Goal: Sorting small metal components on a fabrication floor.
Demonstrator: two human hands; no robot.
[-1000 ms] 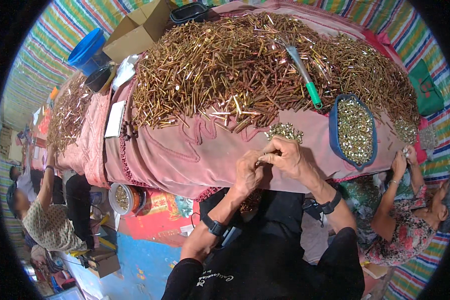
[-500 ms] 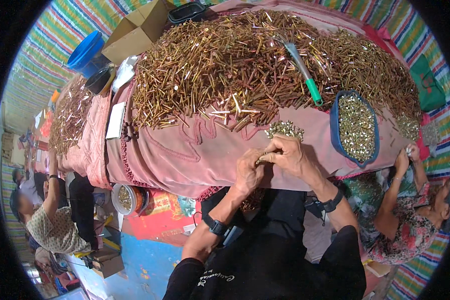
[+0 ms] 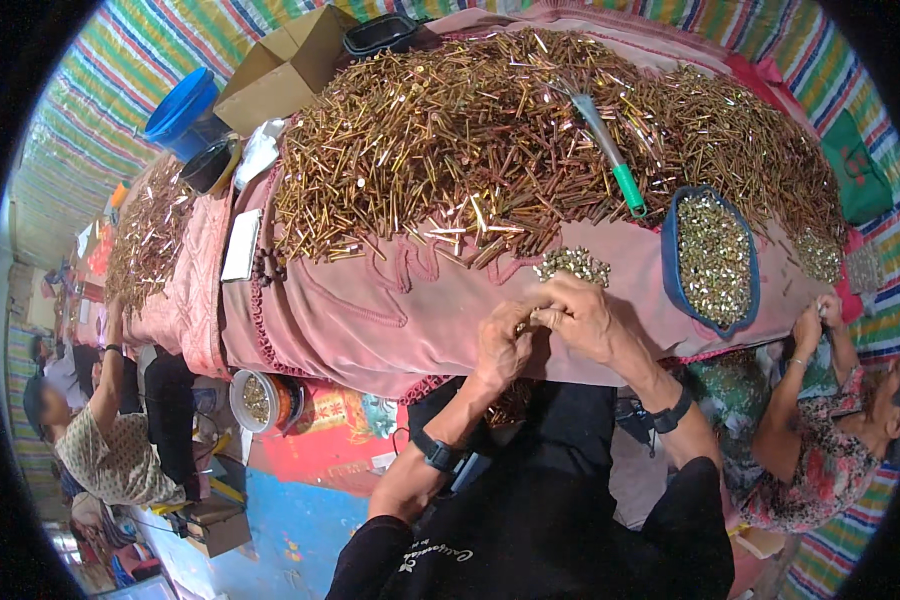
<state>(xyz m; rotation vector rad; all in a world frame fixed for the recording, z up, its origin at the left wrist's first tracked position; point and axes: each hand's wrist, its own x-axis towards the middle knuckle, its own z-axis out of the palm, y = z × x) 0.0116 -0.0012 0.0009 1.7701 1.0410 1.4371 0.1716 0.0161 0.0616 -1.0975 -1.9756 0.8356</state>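
Across the middle of the view runs a long table under a pink cloth [image 3: 370,310], and on it lies a broad heap of brass-coloured metal pins [image 3: 490,140], spread nearly from end to end. Beyond the heap stand a brown cardboard box [image 3: 280,65], a blue bucket [image 3: 182,105] and a dark tray [image 3: 380,32]. On the right part of the cloth sits a blue oval basin [image 3: 715,258] filled with small gold-coloured caps, and a tool with a green handle [image 3: 610,150] lies on top of the heap. Other people sit at both ends of the table, one at the far left and one at the lower right. Just in front of the heap, near the cloth's near edge, a small cluster of gold caps [image 3: 573,264] rests by itself. Directly below that cluster the person's two hands meet at the table edge: the left hand [image 3: 503,345] and the right hand [image 3: 582,318] are both closed, fingertips pinched together on a small brass piece [image 3: 523,322] held between them, touching each other; its exact shape is too small to tell
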